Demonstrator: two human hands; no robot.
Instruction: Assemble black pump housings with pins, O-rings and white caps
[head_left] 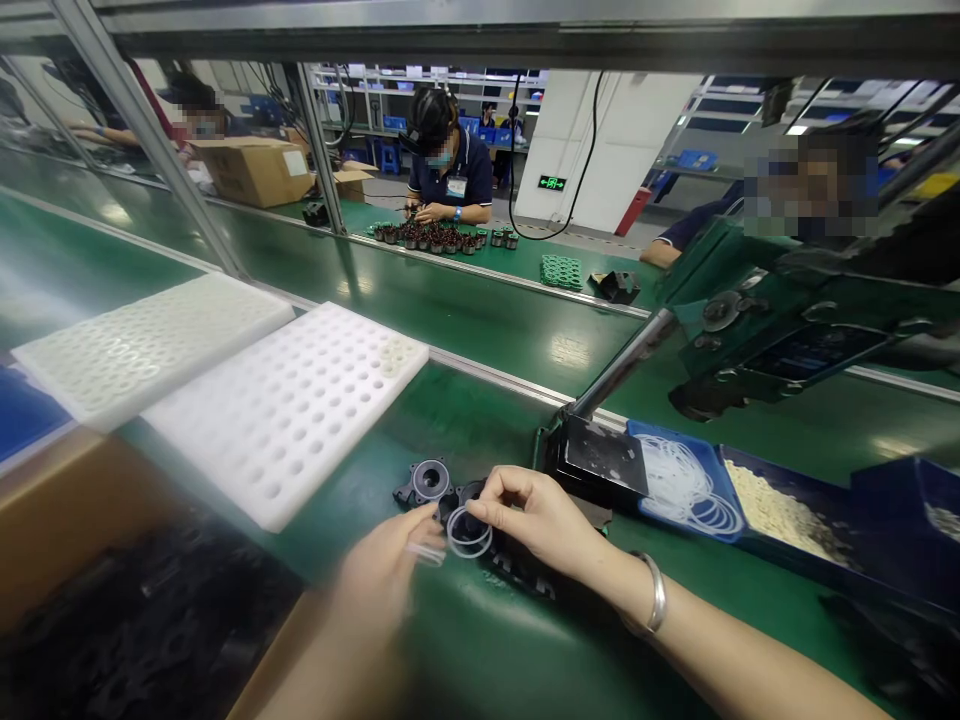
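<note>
Surface point(480, 415), glossy green, spread across the foreground; a metal rail point(495, 372) parts it from a green lane point(450, 300) running across the view. Beyond: a co-worker point(450, 180) in cap and mask, hands at a heap of copper-toned wound parts point(431, 237); to the right of the heap, a green cluster of pieces point(561, 271). White pillar point(589, 130) behind, lit green exit sign point(552, 183) on it, loaded shelving further back. Dark-green machine point(817, 330) overhangs at right, blurred.

Containers. Near white tray point(300, 425): rows of round holes, small cream pieces in some at the far right corner. Second white tray point(255, 295) adjoins it on the left, ring-like outlines across the top, soft in focus. Blue bin point(694, 526), right of centre: loose tangle of translucent rings point(679, 480). Dark-blue bin point(795, 570) alongside: cream-coloured bits point(780, 510), too small to name. Open cardboard box point(82, 490), lower left: jumble of black parts point(142, 620), smeared by blur.

Hands. Right hand point(544, 520), bracelet point(658, 595) at the wrist: grip pinching a white ring point(470, 553) by its upper edge, ring hanging above the surface between the two hands. Left hand point(379, 575), blurred: thumb and fingers closed on clear rings point(426, 553) seen nearly edge-on; number unclear. Black housing point(430, 480) with round opening just beyond the fingertips; another dark part point(517, 570) lies partly under the right hand.
</note>
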